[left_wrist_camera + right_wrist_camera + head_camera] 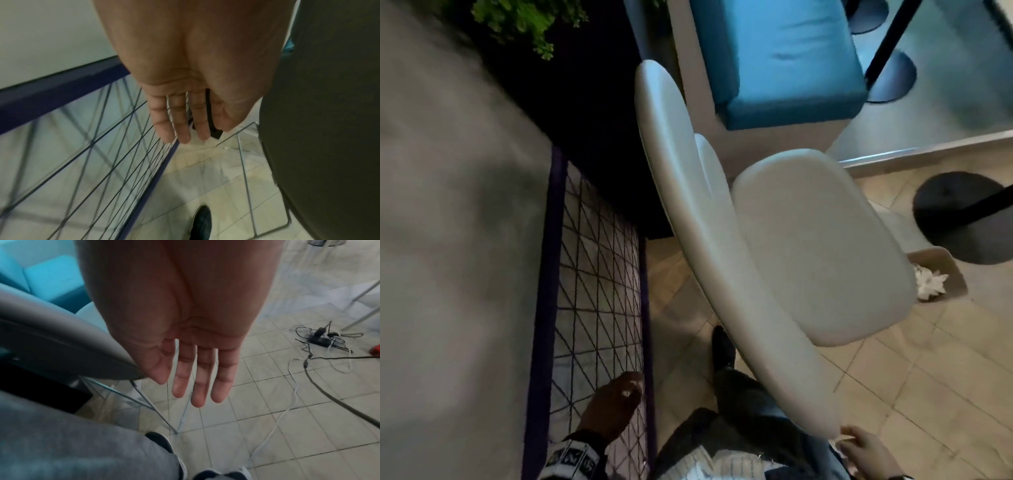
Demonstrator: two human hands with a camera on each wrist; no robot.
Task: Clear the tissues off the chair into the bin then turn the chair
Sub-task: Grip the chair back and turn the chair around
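Both hands hang empty with straight fingers, left hand [185,104] beside a wire rack [599,274], right hand [191,363] near the pale chair [791,240]; tissues [928,281] lie in the bin [948,270] beyond.

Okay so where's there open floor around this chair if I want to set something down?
Bare tile lies right of the chair, between its seat and the right hand, nearer you than the bin. Crowded: a tangle of cables farther right, the round black base beyond the bin, and the rug on the left.
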